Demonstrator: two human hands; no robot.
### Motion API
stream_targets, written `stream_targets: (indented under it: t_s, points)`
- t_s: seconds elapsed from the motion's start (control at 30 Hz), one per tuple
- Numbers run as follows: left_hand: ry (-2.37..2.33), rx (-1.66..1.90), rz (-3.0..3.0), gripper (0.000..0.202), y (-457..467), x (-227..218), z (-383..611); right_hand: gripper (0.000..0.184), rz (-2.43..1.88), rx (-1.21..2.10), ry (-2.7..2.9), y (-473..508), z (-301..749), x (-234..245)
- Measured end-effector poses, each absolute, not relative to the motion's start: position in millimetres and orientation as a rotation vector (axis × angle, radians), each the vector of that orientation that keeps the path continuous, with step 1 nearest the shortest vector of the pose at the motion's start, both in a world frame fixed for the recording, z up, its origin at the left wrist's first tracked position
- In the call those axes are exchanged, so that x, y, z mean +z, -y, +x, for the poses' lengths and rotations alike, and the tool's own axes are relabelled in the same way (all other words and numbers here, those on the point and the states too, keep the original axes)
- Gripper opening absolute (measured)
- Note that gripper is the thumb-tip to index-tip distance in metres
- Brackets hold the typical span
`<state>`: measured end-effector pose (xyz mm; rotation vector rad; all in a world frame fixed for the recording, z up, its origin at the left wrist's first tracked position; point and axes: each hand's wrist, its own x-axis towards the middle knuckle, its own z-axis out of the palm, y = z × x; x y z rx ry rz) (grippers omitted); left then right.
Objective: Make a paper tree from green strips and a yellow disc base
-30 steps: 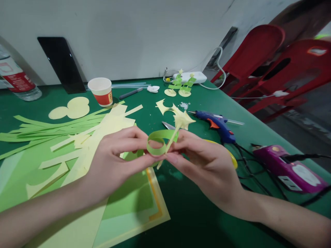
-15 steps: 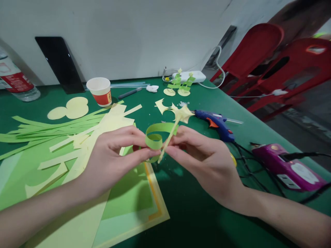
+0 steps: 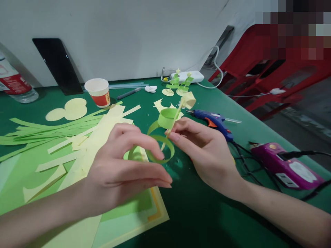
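My right hand (image 3: 204,151) pinches a thin yellow paper stick (image 3: 173,122) topped by a yellow paper star (image 3: 188,100), holding it tilted above the green table. A green paper strip (image 3: 161,136) curls in loops around the stick. My left hand (image 3: 124,172) is beside it, index finger and thumb curled on the lower loop of the strip, the other fingers stretched out.
Green and yellow paper sheets (image 3: 124,220) and cut strips (image 3: 51,129) cover the left of the table. A paper cup (image 3: 98,91), a blue glue gun (image 3: 214,120), a purple power strip (image 3: 284,165) with cables, two small paper trees (image 3: 178,84), a bottle (image 3: 12,86) and red chairs (image 3: 271,69) stand around.
The green strip has loosened from one tight loop into a taller spiral. My right hand raised and turned the stick, and my left hand shifted down to the lower loop.
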<state>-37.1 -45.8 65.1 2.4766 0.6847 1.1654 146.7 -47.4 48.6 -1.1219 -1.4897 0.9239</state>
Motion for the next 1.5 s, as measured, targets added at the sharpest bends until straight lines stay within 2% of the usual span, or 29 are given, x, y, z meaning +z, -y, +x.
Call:
stream_targets:
  t_s: [0.17,0.3,0.47,0.63,0.77,0.93,1.07,1.3,1.5]
  points:
    - [-0.739,1.010,2.516,0.015,54,66,-34,0.010,-1.138,0.904,1.532,48,144,51]
    - [-0.640,1.025,2.444,0.014,56,65,-33,0.010,-1.156,0.811,1.579,49,142,51]
    - [-0.644,0.913,2.723,0.014,49,74,-46,0.011,-1.130,0.867,1.569,49,142,49]
    - [-0.882,1.244,2.663,0.012,45,84,-48,0.008,-1.149,0.952,1.553,50,142,49]
    - [-0.897,1.232,2.642,0.006,43,86,-45,0.010,-1.140,0.986,1.572,50,143,49]
    - [-0.912,1.329,2.420,0.017,35,76,-48,0.008,-1.112,0.946,1.598,50,142,48]
    - [-0.936,1.457,2.215,0.017,33,72,-49,0.011,-1.109,0.820,1.650,51,141,49]
    - [-0.908,1.361,2.147,0.018,44,76,-43,0.011,-1.117,0.721,1.680,53,139,51]
    - [-0.942,1.253,2.075,0.014,48,75,-36,0.011,-1.102,0.820,1.659,56,138,55]
